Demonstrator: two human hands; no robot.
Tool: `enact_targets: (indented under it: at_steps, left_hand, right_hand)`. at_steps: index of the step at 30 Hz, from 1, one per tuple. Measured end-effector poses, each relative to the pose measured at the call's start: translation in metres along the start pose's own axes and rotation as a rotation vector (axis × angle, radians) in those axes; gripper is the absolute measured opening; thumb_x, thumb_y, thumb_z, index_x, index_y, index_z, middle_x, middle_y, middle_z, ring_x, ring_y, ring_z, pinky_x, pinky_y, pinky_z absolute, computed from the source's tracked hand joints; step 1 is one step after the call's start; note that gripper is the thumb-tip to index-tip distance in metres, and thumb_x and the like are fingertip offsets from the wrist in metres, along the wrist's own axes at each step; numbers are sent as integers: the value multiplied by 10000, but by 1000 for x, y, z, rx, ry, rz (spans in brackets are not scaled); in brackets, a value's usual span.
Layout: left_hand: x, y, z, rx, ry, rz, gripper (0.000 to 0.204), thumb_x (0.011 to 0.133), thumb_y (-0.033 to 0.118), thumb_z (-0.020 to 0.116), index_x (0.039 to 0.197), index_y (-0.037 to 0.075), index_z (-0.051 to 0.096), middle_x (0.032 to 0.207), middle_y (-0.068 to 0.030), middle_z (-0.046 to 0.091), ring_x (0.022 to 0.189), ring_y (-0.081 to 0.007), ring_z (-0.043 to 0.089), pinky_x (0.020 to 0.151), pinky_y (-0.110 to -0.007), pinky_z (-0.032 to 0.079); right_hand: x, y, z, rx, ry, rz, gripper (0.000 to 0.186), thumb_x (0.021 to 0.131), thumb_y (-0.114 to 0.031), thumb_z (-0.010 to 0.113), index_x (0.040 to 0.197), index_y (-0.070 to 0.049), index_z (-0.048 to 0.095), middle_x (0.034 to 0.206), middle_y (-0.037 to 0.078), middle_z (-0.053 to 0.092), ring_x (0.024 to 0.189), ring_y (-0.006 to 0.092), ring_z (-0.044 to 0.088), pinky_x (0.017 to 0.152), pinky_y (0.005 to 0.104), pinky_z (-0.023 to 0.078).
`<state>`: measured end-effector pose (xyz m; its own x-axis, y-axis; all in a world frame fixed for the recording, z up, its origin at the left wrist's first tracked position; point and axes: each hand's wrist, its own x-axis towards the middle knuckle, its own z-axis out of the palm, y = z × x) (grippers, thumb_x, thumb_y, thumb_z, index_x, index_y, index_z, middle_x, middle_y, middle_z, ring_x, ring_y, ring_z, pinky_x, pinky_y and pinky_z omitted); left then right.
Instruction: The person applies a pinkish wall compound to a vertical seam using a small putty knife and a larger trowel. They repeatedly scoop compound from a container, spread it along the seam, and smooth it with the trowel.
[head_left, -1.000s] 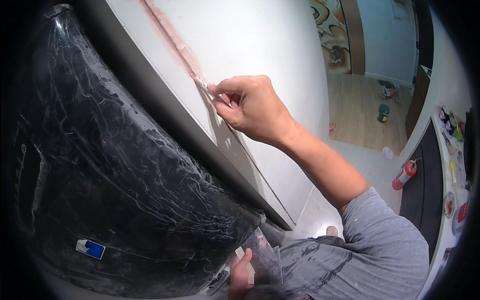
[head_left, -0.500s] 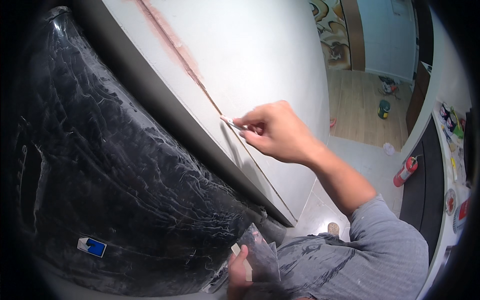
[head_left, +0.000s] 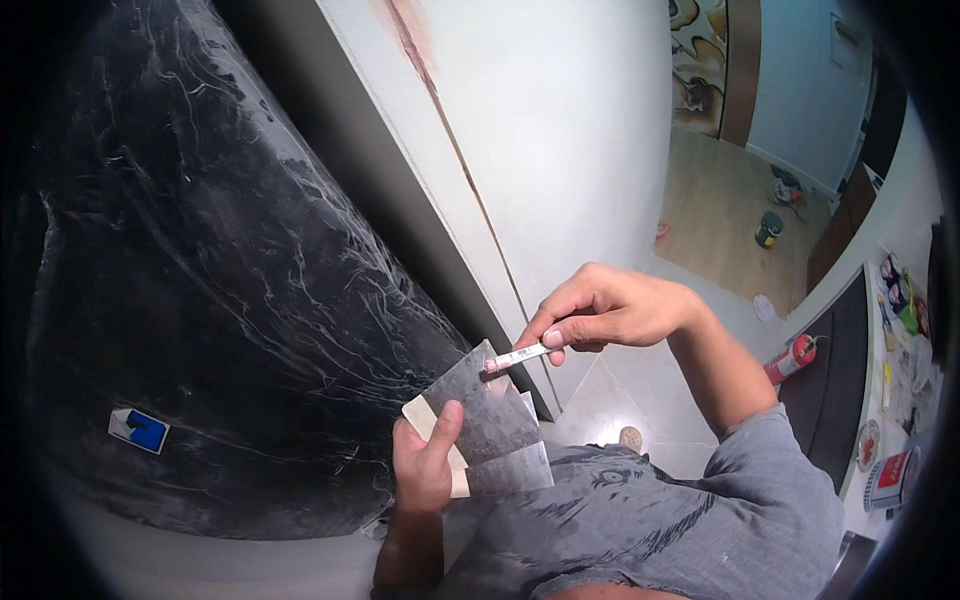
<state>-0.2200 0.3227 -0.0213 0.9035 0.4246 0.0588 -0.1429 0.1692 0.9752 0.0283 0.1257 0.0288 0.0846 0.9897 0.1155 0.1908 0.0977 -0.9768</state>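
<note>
My left hand (head_left: 422, 468) is closed around the cream handles of two broad putty knives, one blade (head_left: 455, 395) overlapping the other (head_left: 512, 473). Between the thumb and fingers of my right hand (head_left: 628, 308) is a narrow flat strip (head_left: 527, 354), pale with small markings. Its tip, smeared with pink filler (head_left: 489, 367), meets the upper putty knife's blade. Beyond my hands stands a white panel (head_left: 560, 130) with a long thin seam (head_left: 476, 190). Pink filler (head_left: 408, 30) covers the seam's upper end, while the lower stretch shows as a brown line.
Dusty, wrinkled black sheeting (head_left: 230, 310) covers the left side, bearing a blue-and-white sticker (head_left: 140, 430). At right are a red fire extinguisher (head_left: 790, 360) and a cluttered white counter (head_left: 895, 370). A green bucket (head_left: 768, 230) stands on the wooden floor farther off.
My right hand has come down from the seam with the strip, bringing its tip onto the putty knife blade. My left hand has risen with the putty knives; the view has shifted too.
</note>
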Motion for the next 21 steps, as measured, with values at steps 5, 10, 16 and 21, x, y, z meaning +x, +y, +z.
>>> enact_targets:
  at_steps: [5,10,16,21]
  left_hand:
    - [0,5,7,92,-26,-2,338,1101,148,588,1344,-79,651,1194,-120,743,1070,-173,701,966,-349,537]
    - [6,-4,13,-1,-55,-43,320,1111,167,607,1301,-79,682,1128,-72,737,1010,-131,664,919,-321,521]
    - [16,-28,41,-106,-135,-111,336,1115,176,606,1317,-84,672,1172,-98,741,1049,-145,680,937,-336,537]
    - [16,-45,88,-115,-166,-168,345,1115,178,607,1325,-88,668,1186,-102,743,1064,-146,685,943,-336,543]
  right_hand:
    - [8,-5,1,-264,54,-97,257,1062,-114,664,1274,-21,776,914,58,752,693,118,578,608,294,473]
    - [-9,-18,10,-477,173,-61,244,1000,-35,669,1211,-27,791,996,123,785,891,231,744,800,354,603]
    - [-50,-15,14,-557,374,47,252,945,27,692,1142,-61,822,964,118,761,867,251,757,769,360,609]
    - [-102,2,3,-569,533,-33,253,890,56,737,1073,-86,839,939,81,738,849,229,768,743,362,614]
